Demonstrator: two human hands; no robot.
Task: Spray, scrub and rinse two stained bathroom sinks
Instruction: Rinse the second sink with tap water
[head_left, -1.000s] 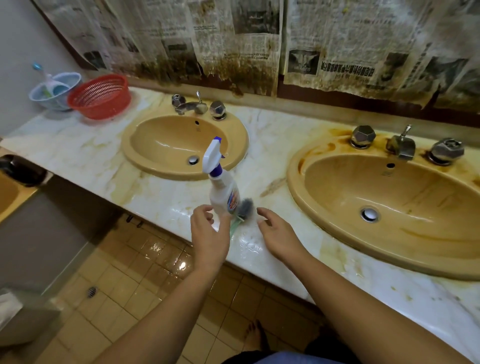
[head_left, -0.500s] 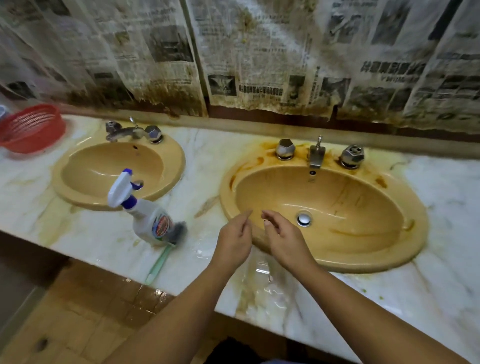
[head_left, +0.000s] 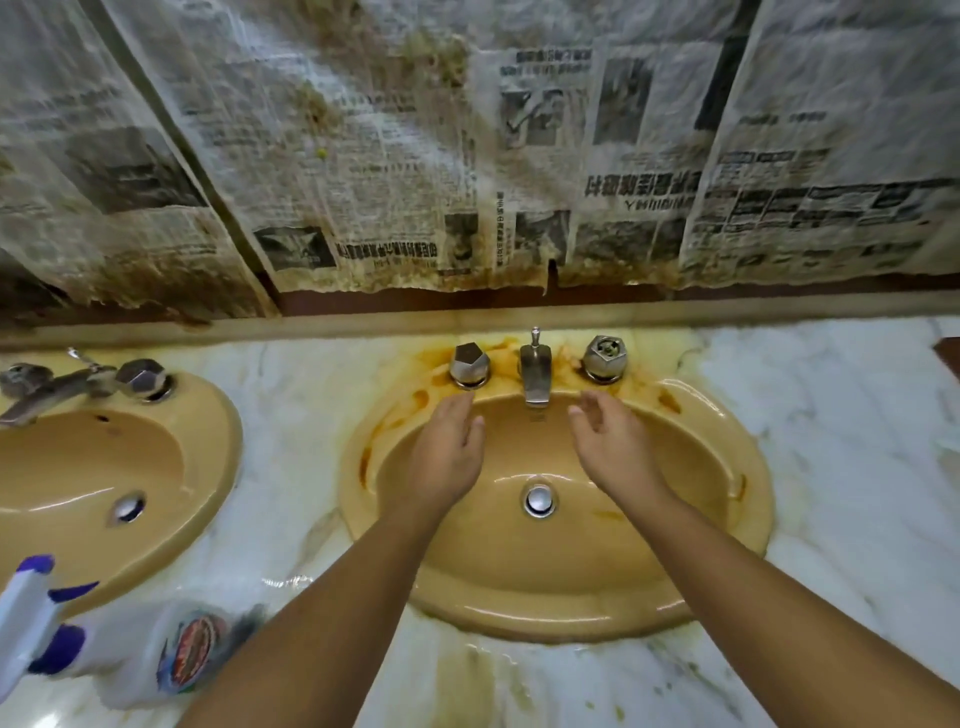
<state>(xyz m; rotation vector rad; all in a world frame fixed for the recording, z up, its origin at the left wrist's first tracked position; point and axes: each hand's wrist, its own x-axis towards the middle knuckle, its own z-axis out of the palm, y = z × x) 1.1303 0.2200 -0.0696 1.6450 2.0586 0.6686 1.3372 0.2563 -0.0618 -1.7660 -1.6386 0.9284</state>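
Stained newspaper (head_left: 363, 156) hangs above a marble counter (head_left: 831, 415). Below the faucet spout (head_left: 535, 371) lies the stained tan sink (head_left: 519, 582). A second sink (head_left: 78, 467) sits far left of the spout, and a spray bottle (head_left: 130, 654) stands lower left. Both hands hover over the basin, empty, fingers loosely extended: the left hand (head_left: 447, 452) just left of the spout, the right hand (head_left: 613, 447) just right.

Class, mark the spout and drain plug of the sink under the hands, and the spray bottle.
spout (head_left: 535, 375): head view, front face.
drain plug (head_left: 538, 500): head view, chrome centre.
spray bottle (head_left: 122, 657): head view, white body.
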